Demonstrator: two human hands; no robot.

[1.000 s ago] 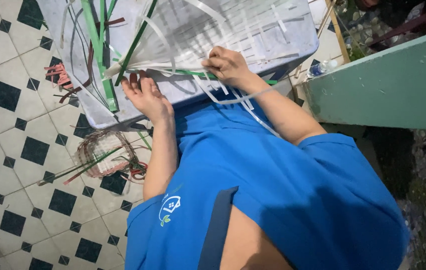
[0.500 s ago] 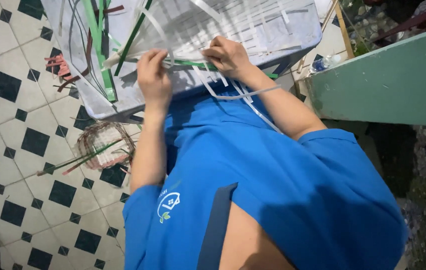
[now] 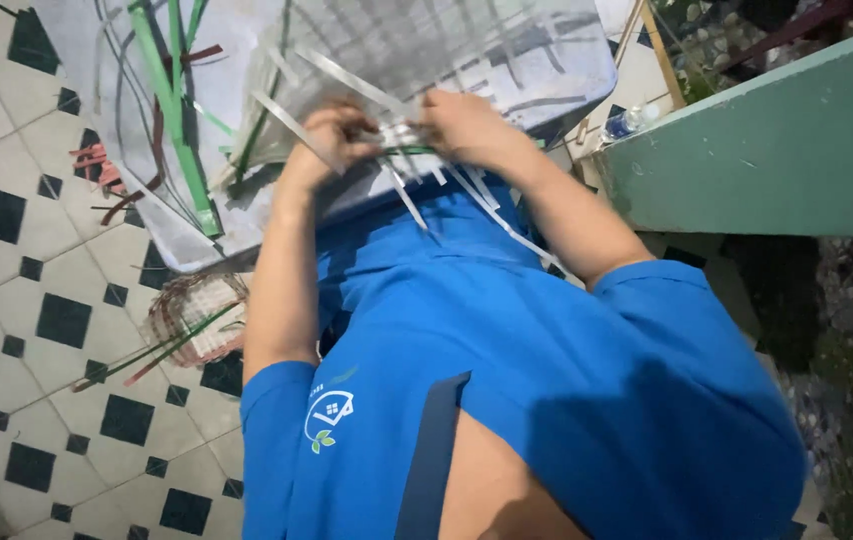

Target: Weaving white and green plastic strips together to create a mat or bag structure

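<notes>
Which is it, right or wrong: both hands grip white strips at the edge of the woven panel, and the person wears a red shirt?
Wrong in one respect: the shirt is blue, not red, as the head view shows. The rest holds: the left hand and the right hand both grip white strips at the edge of the woven panel.

Looking down through the head camera, I see my left hand [image 3: 332, 135] and right hand [image 3: 462, 125] close together at upper centre, both gripping pale weaving strips [image 3: 412, 190] at the edge of a half-woven white mat [image 3: 427, 50]. Green strips [image 3: 172, 110] lie upper left. A small woven basket [image 3: 197, 315] sits on the checkered tile floor [image 3: 37, 330] at left.
</notes>
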